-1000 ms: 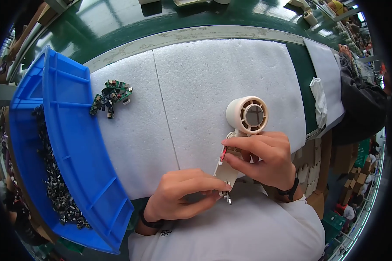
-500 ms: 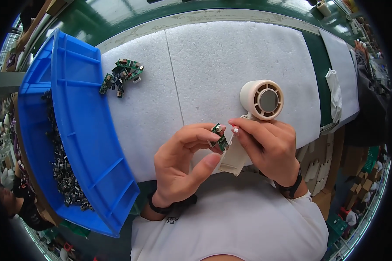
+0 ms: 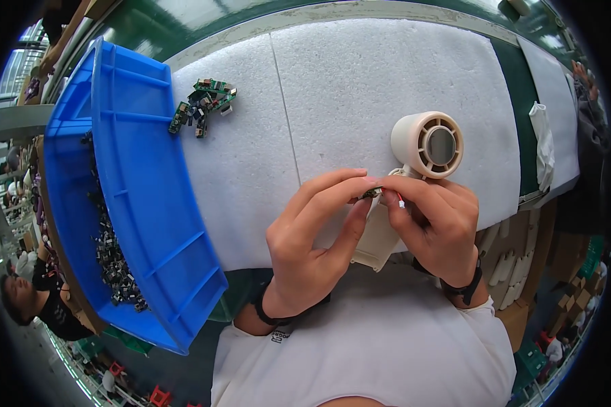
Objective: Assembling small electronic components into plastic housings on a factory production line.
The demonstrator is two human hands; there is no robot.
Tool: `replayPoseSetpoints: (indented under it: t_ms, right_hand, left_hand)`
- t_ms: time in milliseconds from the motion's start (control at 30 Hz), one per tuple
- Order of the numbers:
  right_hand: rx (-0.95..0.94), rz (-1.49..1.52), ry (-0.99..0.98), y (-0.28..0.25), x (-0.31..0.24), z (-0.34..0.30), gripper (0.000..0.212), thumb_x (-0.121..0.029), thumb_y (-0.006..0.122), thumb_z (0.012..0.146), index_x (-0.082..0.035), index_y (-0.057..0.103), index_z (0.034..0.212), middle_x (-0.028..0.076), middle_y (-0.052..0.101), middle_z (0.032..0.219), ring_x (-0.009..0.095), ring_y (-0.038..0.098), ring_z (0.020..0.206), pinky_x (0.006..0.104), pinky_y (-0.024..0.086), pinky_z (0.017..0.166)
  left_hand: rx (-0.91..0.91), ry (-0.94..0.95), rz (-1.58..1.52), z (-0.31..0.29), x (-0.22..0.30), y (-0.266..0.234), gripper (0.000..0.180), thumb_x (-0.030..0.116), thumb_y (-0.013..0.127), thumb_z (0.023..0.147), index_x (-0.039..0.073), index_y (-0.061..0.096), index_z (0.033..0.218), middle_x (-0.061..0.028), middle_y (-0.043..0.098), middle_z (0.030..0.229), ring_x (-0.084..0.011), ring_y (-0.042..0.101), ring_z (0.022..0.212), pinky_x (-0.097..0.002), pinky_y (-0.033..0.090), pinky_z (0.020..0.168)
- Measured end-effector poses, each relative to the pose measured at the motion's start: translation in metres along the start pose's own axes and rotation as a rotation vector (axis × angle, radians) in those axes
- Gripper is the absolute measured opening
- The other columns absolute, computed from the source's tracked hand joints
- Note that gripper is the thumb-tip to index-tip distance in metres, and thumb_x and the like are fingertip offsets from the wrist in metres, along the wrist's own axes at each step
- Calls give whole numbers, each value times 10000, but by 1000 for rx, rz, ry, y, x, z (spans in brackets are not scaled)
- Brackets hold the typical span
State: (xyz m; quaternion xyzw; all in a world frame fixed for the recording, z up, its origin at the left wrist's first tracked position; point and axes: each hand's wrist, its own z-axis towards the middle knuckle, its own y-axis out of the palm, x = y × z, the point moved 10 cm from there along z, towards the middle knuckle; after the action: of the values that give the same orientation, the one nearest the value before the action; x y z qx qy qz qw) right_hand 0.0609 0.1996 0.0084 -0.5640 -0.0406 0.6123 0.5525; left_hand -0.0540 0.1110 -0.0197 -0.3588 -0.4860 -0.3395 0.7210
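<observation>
My left hand and my right hand meet over the near edge of the white foam mat. Between their fingertips they pinch a small green circuit board with a red wire end beside it. Under my right hand lies a cream handheld fan: its round head with a grille rests on the mat, and its handle points toward me below my fingers.
A pile of small green circuit boards lies on the mat at the far left. A large blue plastic bin on the left holds several dark small parts. A white cloth hangs at the right. Another person is at lower left.
My hands have risen and come together; the left hand's fingers now meet the right's on the small board. The view has shifted, with the bin and fan nearer the middle.
</observation>
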Motion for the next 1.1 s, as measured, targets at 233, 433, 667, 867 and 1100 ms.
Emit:
replayPoseSetpoints:
  t_ms: [233,433,667,867,1100]
  right_hand:
    - [23,15,-30,-3,-4,-3,205,14,745,804,-27,729,1004,48,665,679,169,600,537,290,463,515]
    - [24,-58,-23,-10,-4,-4,235,-3,785,772,-56,753,998,26,636,690,155,547,560,274,439,515]
    - [91,-91,-35,-24,-10,-5,292,-19,817,713,-92,771,992,5,524,728,157,495,611,287,424,533]
    - [10,-35,-126,-25,-4,-5,325,-46,832,684,-116,772,995,4,482,731,171,490,620,309,414,550]
    - [35,118,-30,-29,-1,-4,328,-27,818,685,-124,794,997,-5,463,674,123,438,554,277,352,489]
  left_hand:
    - [53,-47,29,-5,-2,0,349,-163,679,844,-39,685,1170,-174,707,1144,-236,694,1055,-326,563,907]
    - [-2,-41,-18,-2,-3,-1,351,-173,675,843,-36,708,1165,-190,701,1154,-242,697,1047,-328,567,907]
    - [-42,-25,-44,2,8,4,371,-180,683,830,-34,712,1169,-198,701,1145,-242,701,1023,-324,572,890]
    - [-102,44,60,8,17,13,379,-166,720,792,-13,733,1139,-188,724,1066,-243,722,941,-308,586,813]
    - [-11,155,171,3,33,11,394,-163,743,756,7,747,1112,-180,732,1032,-255,731,888,-305,594,758]
